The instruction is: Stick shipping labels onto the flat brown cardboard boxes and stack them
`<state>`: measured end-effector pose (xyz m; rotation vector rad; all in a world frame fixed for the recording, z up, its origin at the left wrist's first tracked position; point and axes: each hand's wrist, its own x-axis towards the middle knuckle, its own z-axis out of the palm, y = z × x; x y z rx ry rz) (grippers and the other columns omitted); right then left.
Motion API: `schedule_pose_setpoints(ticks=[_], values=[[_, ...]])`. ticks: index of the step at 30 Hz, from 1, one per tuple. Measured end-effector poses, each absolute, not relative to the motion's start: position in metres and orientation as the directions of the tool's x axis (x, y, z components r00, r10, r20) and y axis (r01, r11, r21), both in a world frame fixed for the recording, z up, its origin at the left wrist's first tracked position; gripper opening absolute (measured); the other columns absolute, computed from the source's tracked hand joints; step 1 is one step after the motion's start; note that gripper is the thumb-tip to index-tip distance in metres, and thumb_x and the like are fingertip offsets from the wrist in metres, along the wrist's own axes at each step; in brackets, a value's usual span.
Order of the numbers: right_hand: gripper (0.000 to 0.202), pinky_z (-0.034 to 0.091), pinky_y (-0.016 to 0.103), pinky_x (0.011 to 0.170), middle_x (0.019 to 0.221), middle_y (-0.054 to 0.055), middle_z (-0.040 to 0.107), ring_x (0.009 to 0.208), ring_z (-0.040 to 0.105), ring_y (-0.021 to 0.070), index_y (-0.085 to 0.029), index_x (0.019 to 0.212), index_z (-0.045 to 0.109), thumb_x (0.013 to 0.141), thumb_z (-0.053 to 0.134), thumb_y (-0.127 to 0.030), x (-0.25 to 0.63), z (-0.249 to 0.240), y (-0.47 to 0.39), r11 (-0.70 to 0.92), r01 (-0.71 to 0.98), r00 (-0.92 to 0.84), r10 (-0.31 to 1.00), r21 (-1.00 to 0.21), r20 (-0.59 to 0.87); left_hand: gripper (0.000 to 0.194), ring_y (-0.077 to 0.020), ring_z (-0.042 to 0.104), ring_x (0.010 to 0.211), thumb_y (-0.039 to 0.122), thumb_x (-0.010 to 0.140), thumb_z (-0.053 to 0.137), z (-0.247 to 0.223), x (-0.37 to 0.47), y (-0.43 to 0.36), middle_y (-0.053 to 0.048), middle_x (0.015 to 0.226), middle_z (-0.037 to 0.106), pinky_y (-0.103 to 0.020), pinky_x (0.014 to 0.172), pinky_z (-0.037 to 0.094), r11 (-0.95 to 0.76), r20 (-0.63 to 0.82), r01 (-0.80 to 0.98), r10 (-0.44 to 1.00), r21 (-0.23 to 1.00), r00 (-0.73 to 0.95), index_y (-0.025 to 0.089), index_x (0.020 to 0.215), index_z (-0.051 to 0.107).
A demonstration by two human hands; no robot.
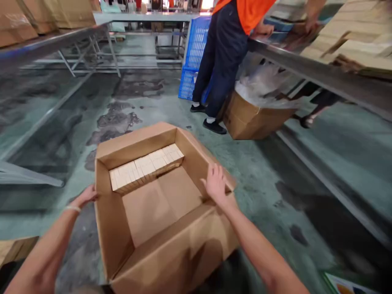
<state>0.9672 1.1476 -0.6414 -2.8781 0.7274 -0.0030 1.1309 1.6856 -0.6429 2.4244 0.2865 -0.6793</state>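
Note:
A large open cardboard box (196, 245) stands in front of me, tilted a little in the view. Along its far inner wall lies a row of small pale boxes (153, 163), and the bare bottom shows beside them. My left hand (88, 194) is at the box's left edge, its fingers closed on the rim and partly hidden behind it. My right hand (215, 181) rests over the right wall near the close corner, fingers bent over the flap there.
Metal tables (92, 30) with cartons (72, 14) are at the left. A person in orange (225, 49) stands at a right-hand table beside blue crates (196, 45). A carton with plastic bags (254, 118) sits on the floor. Dark stains mark the floor.

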Motion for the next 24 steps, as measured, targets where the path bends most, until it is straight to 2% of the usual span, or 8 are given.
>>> schedule_pose_setpoints(ticks=[2, 4, 6, 9, 12, 16, 20, 24], values=[[0.069, 0.051, 0.045, 0.102, 0.143, 0.037, 0.062, 0.134, 0.06, 0.043, -0.001, 0.152, 0.055, 0.095, 0.075, -0.035, 0.999, -0.63, 1.114, -0.777, -0.628, 0.778, -0.625, -0.04, -0.071, 0.025, -0.0131, 0.054, 0.061, 0.006, 0.072, 0.054, -0.643, 1.142, 1.69, 0.007, 0.056, 0.047, -0.019, 0.056, 0.037, -0.808, -0.543, 0.337, 0.026, 0.483, 0.84, 0.012, 0.095, 0.06], [0.058, 0.054, 0.038, 0.093, 0.128, 0.031, 0.072, 0.12, 0.071, 0.0373, -0.004, 0.143, 0.066, 0.094, 0.076, -0.034, 1.009, -0.628, 1.094, -0.724, -0.69, 0.697, -0.671, 0.018, -0.255, 0.024, -0.0115, 0.051, 0.06, 0.003, 0.072, 0.053, -0.644, 1.15, 1.69, 0.008, 0.056, 0.047, -0.019, 0.057, 0.036, -0.81, -0.524, 0.32, 0.017, 0.492, 0.851, 0.01, 0.093, 0.061], [0.041, 0.053, 0.032, 0.085, 0.12, 0.023, 0.078, 0.112, 0.075, 0.0304, -0.012, 0.133, 0.075, 0.095, 0.073, -0.027, 1.002, -0.635, 1.082, -0.758, -0.652, 0.703, -0.618, 0.026, -0.352, 0.025, -0.0121, 0.051, 0.058, 0.001, 0.068, 0.055, -0.645, 1.157, 1.687, 0.007, 0.056, 0.048, -0.021, 0.056, 0.038, -0.821, -0.482, 0.308, 0.045, 0.481, 0.875, 0.009, 0.091, 0.063], [0.035, 0.05, 0.029, 0.079, 0.119, 0.018, 0.08, 0.111, 0.076, 0.0271, -0.02, 0.13, 0.079, 0.098, 0.068, -0.026, 0.978, -0.65, 1.071, -0.814, -0.58, 0.766, -0.556, 0.027, -0.323, 0.028, -0.0171, 0.06, 0.065, 0.0, 0.065, 0.062, -0.643, 1.164, 1.682, 0.002, 0.062, 0.058, -0.023, 0.059, 0.045, -0.865, -0.406, 0.277, 0.095, 0.417, 0.909, 0.007, 0.09, 0.068], [0.031, 0.048, 0.029, 0.074, 0.116, 0.02, 0.081, 0.107, 0.077, 0.0281, -0.018, 0.123, 0.081, 0.099, 0.066, -0.029, 0.963, -0.656, 1.065, -0.834, -0.548, 0.787, -0.538, 0.056, -0.303, 0.036, -0.0237, 0.072, 0.087, 0.002, 0.072, 0.068, -0.639, 1.17, 1.674, -0.01, 0.09, 0.076, -0.026, 0.073, 0.054, -0.936, -0.313, 0.198, 0.102, 0.291, 0.944, 0.003, 0.108, 0.071], [0.031, 0.046, 0.03, 0.069, 0.112, 0.02, 0.082, 0.104, 0.078, 0.0304, -0.014, 0.118, 0.081, 0.099, 0.064, -0.031, 0.951, -0.653, 1.081, -0.865, -0.499, 0.821, -0.489, 0.047, -0.293, 0.045, -0.0316, 0.073, 0.117, 0.006, 0.088, 0.064, -0.635, 1.179, 1.663, -0.024, 0.123, 0.077, -0.033, 0.094, 0.056, -0.97, -0.232, 0.169, 0.127, 0.173, 0.965, 0.004, 0.133, 0.066], [0.029, 0.048, 0.03, 0.068, 0.1, 0.018, 0.083, 0.094, 0.08, 0.0296, -0.013, 0.106, 0.08, 0.099, 0.058, -0.03, 0.9, -0.66, 1.127, -0.878, -0.478, 0.837, -0.465, 0.025, -0.289, 0.046, -0.0359, 0.072, 0.124, 0.009, 0.099, 0.054, -0.631, 1.179, 1.662, -0.031, 0.131, 0.074, -0.042, 0.102, 0.056, -0.98, -0.167, 0.143, 0.119, 0.139, 0.979, 0.003, 0.145, 0.057], [0.027, 0.055, 0.033, 0.072, 0.091, 0.018, 0.082, 0.089, 0.081, 0.0318, -0.013, 0.102, 0.077, 0.1, 0.056, -0.03, 0.828, -0.672, 1.166, -0.864, -0.5, 0.81, -0.488, 0.05, -0.325, 0.044, -0.0376, 0.072, 0.123, 0.004, 0.101, 0.047, -0.631, 1.162, 1.676, -0.03, 0.122, 0.076, -0.046, 0.102, 0.056, -0.978, -0.16, 0.137, 0.112, 0.155, 0.981, 0.0, 0.143, 0.06]])
